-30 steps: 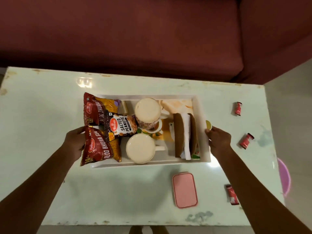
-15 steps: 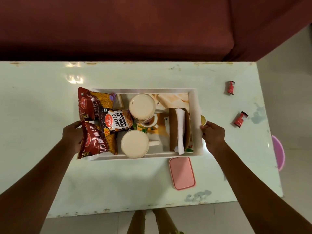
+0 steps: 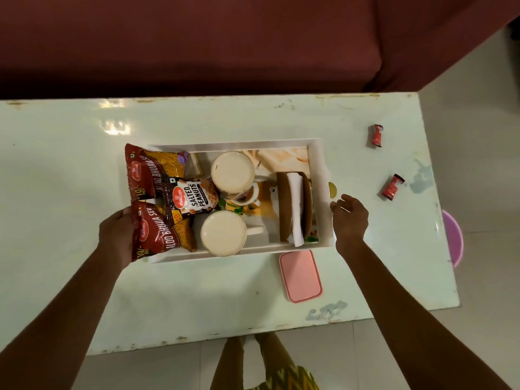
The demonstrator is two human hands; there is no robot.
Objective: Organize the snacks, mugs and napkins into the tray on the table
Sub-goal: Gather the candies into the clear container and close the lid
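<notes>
The white tray (image 3: 320,192) lies in the middle of the table (image 3: 70,164). Its left part holds two red Aloo Bhujia packets (image 3: 146,170) (image 3: 160,232) with a Salted Peanuts packet (image 3: 191,198) between them. Two cream mugs (image 3: 232,171) (image 3: 223,233) stand in the centre. On the right, white napkins (image 3: 297,201) stand in a brown holder (image 3: 282,204). My left hand (image 3: 115,235) grips the tray's left end, its fingers hidden under the near packet. My right hand (image 3: 350,218) is at the tray's right wall below the gold handle (image 3: 332,190), fingers spread.
A pink lid-like box (image 3: 299,275) lies just in front of the tray's right corner. Two small red wrapped items (image 3: 376,135) (image 3: 392,187) lie at the table's right end. A maroon sofa (image 3: 197,43) runs behind the table, and a purple stool (image 3: 453,237) shows beyond its right edge.
The view has pulled back and up, showing my legs below the table. My right hand's fingers have loosened from the tray's right handle. The tray's contents keep their places.
</notes>
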